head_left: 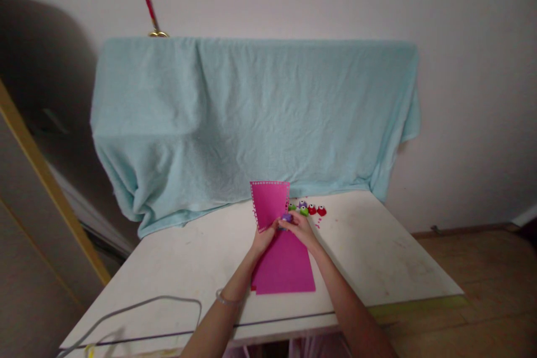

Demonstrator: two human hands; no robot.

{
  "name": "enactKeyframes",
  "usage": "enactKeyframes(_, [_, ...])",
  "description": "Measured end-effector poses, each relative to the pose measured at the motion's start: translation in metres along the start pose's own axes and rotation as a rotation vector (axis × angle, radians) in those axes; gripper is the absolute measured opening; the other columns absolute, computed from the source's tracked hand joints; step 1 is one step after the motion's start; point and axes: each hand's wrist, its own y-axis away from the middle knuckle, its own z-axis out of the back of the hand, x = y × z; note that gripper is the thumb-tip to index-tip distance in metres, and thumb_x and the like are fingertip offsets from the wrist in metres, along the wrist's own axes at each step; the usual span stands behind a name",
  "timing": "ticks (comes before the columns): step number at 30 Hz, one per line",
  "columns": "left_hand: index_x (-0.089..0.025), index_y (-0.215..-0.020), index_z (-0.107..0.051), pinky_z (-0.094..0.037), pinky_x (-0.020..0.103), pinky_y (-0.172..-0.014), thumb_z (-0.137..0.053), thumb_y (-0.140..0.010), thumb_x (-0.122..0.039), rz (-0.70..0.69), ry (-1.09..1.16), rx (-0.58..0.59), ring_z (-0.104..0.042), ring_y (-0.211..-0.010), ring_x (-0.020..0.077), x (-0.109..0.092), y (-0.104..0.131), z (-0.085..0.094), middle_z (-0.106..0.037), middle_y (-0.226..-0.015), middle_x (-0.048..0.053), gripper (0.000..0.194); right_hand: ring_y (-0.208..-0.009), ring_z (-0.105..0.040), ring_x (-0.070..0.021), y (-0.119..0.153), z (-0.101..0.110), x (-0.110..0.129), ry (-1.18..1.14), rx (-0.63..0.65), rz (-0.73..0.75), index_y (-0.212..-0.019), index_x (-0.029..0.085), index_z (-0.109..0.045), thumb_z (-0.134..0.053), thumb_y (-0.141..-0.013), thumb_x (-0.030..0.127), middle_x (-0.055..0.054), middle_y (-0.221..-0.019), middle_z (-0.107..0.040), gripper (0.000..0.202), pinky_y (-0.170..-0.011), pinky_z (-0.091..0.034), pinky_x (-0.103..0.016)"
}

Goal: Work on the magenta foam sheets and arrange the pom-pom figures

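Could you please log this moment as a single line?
left hand: holding raised pink sheet, holes along edges | right hand: on purple punch at sheet's edge | beyond: red punches, green punches | below: flat magenta paper

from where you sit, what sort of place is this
Probably a home craft corner: a white table, magenta paper with punched edges, and what look like small craft punches.

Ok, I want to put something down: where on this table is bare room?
Two patches of the white table: left, between the grey cable, the blue cloth and the left forearm; right, between the right forearm and the table's right edge. The middle is crowded: pink sheets, the left hand, the right hand, and small colored pieces just beyond it.
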Motion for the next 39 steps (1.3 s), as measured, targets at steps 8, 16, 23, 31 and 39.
enactKeyframes(8, [-0.016,-0.072,-0.064,-0.046,0.033,-0.062,-0.061,-0.073,-0.059,0.024,0.024,-0.005,-0.059,-0.065,0.0205,-0.005,0.001,0.002,-0.06,-0.057,0.003,0.043,-0.074,-0.064,-0.0172,0.0,0.001,0.0,0.023,0.0,0.007,-0.088,0.017,-0.067,-0.078,-0.068,0.042,-0.001,-0.082,-0.069,0.034,-0.067,-0.049,-0.026])
enactKeyframes(16, [-0.016,-0.073,-0.065,-0.048,0.034,-0.065,-0.063,-0.072,-0.058,0.046,-0.021,0.007,-0.061,-0.071,0.023,-0.011,0.005,0.003,-0.062,-0.059,0.005,0.042,-0.067,-0.06,-0.0165,0.001,0.003,0.001,0.092,-0.006,0.017,-0.086,0.016,-0.07,-0.076,-0.069,0.044,-0.002,-0.076,-0.068,0.033,-0.059,-0.045,-0.025])
enactKeyframes(23, [-0.018,-0.074,-0.066,-0.048,0.034,-0.063,-0.062,-0.069,-0.062,0.093,-0.047,0.011,-0.059,-0.07,0.0221,-0.003,0.004,0.002,-0.061,-0.059,0.003,0.044,-0.053,-0.048,-0.0116,0.0,0.004,-0.004,0.083,-0.067,0.015,-0.074,0.017,-0.07,-0.075,-0.069,0.042,0.003,-0.061,-0.059,0.027,-0.05,-0.036,-0.023])
enactKeyframes(31, [-0.02,-0.056,-0.052,-0.038,0.029,-0.056,-0.046,-0.077,-0.069,0.089,-0.149,0.045,-0.048,-0.053,0.0152,0.012,-0.001,0.0,-0.053,-0.055,0.0,0.054,-0.054,-0.051,-0.011,-0.002,0.0,0.006,-0.036,-0.026,-0.046,-0.082,0.018,-0.064,-0.08,-0.064,0.044,0.002,-0.069,-0.062,0.035,-0.049,-0.037,-0.022])
enactKeyframes(39, [-0.022,-0.052,-0.05,-0.038,0.031,-0.058,-0.05,-0.078,-0.066,0.047,-0.041,0.017,-0.047,-0.051,0.0166,0.01,-0.004,-0.001,-0.049,-0.048,0.0,0.051,-0.05,-0.052,-0.0121,-0.007,0.007,0.003,-0.061,-0.161,-0.082,-0.087,0.02,-0.066,-0.074,-0.067,0.053,0.003,-0.063,-0.062,0.04,-0.047,-0.038,-0.023])
